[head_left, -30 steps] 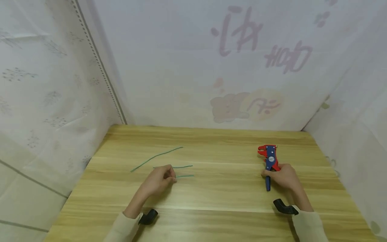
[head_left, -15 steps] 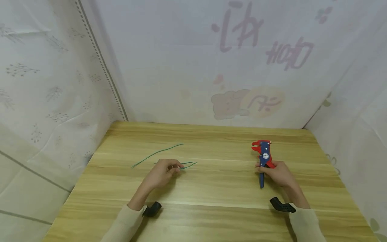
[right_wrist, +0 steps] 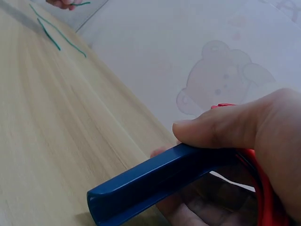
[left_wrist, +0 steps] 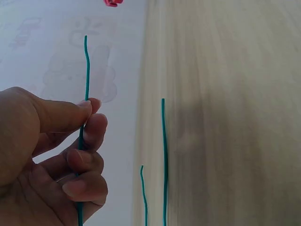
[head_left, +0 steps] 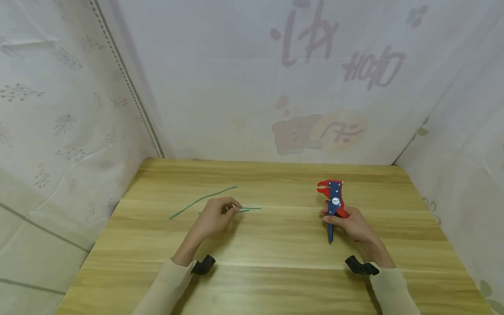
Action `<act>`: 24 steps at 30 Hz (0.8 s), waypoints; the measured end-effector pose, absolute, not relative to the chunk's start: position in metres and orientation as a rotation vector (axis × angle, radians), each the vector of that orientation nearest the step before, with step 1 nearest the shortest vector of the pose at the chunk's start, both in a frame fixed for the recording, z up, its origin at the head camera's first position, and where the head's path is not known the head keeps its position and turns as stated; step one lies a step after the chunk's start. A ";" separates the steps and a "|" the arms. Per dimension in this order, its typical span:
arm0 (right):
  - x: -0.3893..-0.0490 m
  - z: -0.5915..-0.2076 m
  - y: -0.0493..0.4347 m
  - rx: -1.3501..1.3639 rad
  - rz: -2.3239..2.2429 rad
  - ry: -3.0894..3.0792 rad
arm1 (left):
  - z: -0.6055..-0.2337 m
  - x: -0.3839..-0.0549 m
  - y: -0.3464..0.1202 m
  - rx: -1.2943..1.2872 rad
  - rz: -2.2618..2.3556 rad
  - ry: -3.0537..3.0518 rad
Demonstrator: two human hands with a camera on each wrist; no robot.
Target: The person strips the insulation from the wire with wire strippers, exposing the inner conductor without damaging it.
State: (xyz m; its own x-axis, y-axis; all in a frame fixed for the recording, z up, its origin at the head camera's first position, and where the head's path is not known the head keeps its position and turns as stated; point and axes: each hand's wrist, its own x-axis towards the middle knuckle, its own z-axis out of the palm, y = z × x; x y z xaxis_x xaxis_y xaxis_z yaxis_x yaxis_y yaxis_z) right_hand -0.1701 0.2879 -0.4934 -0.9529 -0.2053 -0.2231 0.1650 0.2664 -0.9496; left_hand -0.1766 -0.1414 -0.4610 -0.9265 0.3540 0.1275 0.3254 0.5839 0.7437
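My left hand (head_left: 217,216) pinches a thin green wire (left_wrist: 88,70) between thumb and forefinger. One end of it sticks up past the fingertips, and the rest runs down across the curled fingers in the left wrist view. Two more green wires lie on the table: a long one (head_left: 202,198) farther back, and another (left_wrist: 164,155) that the left hand partly covers in the head view. My right hand (head_left: 351,223) grips a wire stripper by its blue and red handles, thumb over the blue handle (right_wrist: 141,181). The stripper's red jaws point away and to the left, parted.
The wood-grain table (head_left: 267,284) reaches back to a pale printed cloth wall (head_left: 220,87). Similar cloth hangs at the left (head_left: 71,131) and right (head_left: 464,175). A black wrist mount sits at each cream sleeve (head_left: 393,288).
My left hand has lifted the wire off the table and moved it slightly right and away. My right hand has brought the wire stripper leftward, nearer the left hand.
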 end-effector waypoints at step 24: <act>-0.170 -0.483 0.273 -0.210 -1.943 1.950 | -0.444 -0.190 -0.123 0.535 1.421 2.773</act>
